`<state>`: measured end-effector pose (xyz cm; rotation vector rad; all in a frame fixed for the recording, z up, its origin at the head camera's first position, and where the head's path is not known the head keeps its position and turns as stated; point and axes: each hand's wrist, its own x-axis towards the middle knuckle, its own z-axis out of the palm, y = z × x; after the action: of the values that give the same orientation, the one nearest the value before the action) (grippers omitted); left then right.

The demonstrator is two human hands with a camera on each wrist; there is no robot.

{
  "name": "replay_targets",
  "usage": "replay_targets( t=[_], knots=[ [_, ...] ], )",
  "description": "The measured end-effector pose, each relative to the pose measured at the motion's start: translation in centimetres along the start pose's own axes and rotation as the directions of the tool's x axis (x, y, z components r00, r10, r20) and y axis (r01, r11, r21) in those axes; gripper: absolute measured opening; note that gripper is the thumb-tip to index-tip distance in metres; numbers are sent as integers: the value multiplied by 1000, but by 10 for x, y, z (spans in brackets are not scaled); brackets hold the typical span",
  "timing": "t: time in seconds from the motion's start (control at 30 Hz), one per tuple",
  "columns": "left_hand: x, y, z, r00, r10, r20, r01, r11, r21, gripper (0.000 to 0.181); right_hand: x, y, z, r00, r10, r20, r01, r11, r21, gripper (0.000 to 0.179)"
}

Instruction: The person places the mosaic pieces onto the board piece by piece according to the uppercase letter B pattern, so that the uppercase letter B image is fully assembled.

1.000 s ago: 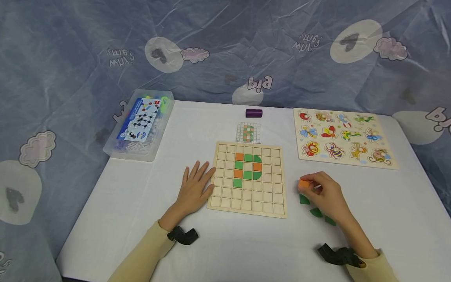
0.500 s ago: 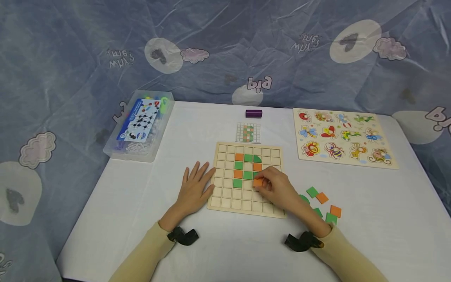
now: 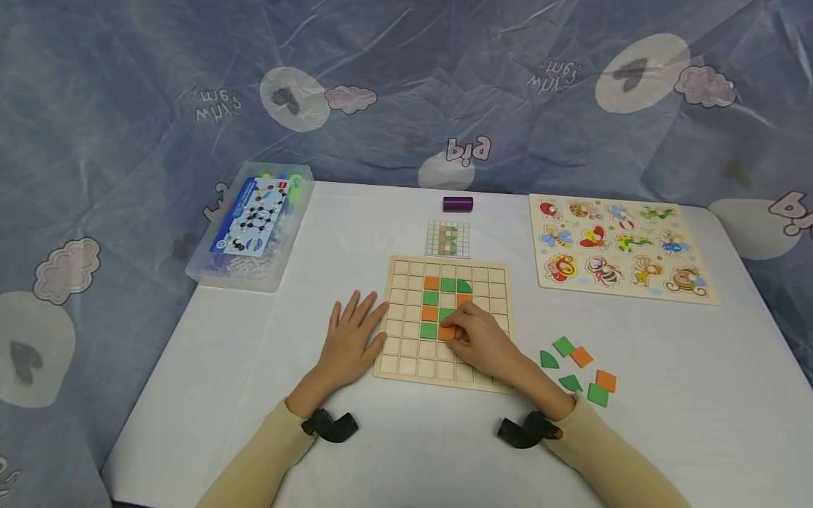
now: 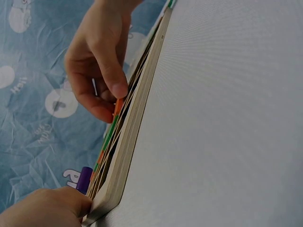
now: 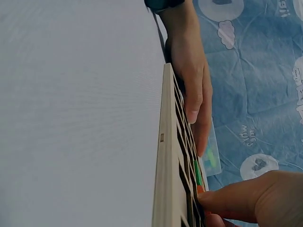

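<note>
A wooden grid board [image 3: 406, 363] lies mid-table with green and orange tiles set in some of its cells. My right hand [image 3: 485, 346] pinches an orange square tile [image 3: 447, 333] between thumb and fingers, at the cell just right of a green square tile [image 3: 428, 330]. In the left wrist view the orange tile [image 4: 118, 106] shows edge-on under the right hand's fingertips. My left hand [image 3: 349, 346] lies flat with fingers spread, its fingertips and thumb on the board's left edge. Part of the pattern's right side is hidden behind the right hand.
Several loose green and orange tiles [image 3: 598, 394] lie right of the board. Beyond it are a printed pattern card [image 3: 448, 238] and a purple cylinder [image 3: 458, 204]. An insect puzzle board [image 3: 629, 254] lies back right, a clear plastic box [image 3: 273, 261] back left.
My right hand has carried the orange tile from the loose pile leftward onto the board, then one cell further left beside the green tile. My left hand has stayed in place.
</note>
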<state>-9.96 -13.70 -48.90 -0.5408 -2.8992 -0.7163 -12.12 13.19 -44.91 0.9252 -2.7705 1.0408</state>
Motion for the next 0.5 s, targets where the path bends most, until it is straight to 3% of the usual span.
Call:
replay_targets(
  t=[0.17, 0.5],
  knots=[
    [0, 0, 0, 1000, -2, 4, 2, 1000, -1, 51, 1, -1, 0, 999, 26, 40, -25, 999, -22, 22],
    [0, 0, 0, 1000, -5, 8, 5, 1000, -5, 51, -3, -6, -10, 997, 71, 31, -70, 997, -33, 21]
  ],
)
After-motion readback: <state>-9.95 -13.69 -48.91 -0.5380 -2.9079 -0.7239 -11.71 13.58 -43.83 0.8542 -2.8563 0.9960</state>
